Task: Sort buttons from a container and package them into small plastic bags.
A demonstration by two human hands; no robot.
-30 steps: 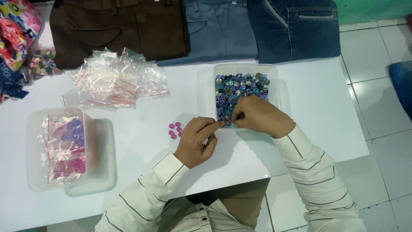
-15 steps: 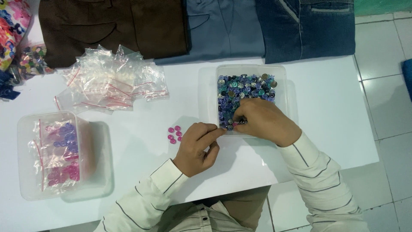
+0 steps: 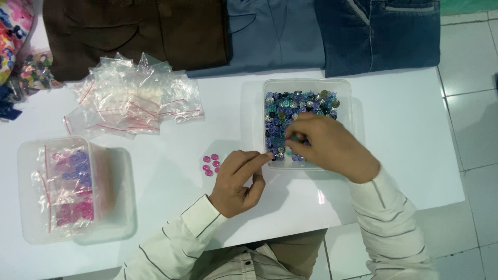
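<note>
Right now the right hand (image 3: 332, 148) digs its fingertips into the mixed blue and purple buttons (image 3: 290, 111) in the clear tub (image 3: 347, 93), seemingly pinching one, though the fingers hide it. Beside it the left hand (image 3: 238, 181) rests loosely curled at the tub's near corner, holding nothing visible. Sorting looks under way; the pick belongs with the small pink buttons (image 3: 210, 164) lying just left.

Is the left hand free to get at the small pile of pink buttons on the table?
Probably yes: the left hand rests just beside the pink buttons, with only bare table between them.
</note>
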